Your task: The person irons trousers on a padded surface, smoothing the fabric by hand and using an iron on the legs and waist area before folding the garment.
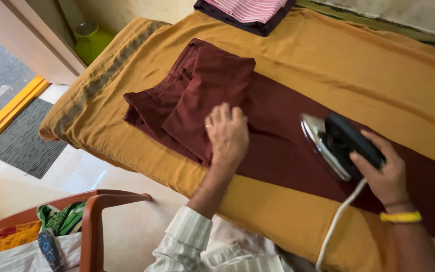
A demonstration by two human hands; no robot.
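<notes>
Pressing maroon trousers (278, 136), left hand (227, 132) flat; right hand (386, 174) grips iron (336, 143).

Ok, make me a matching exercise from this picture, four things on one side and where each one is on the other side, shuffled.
Things:
1. iron
2. maroon trousers
3. striped folded cloth
4. green jug

Places:
A. on the floor by the table's far left corner
B. at the far edge of the mustard cover
C. tilted up in the right hand
D. pressed flat under the left hand

Pairs: 1-C, 2-D, 3-B, 4-A
</notes>
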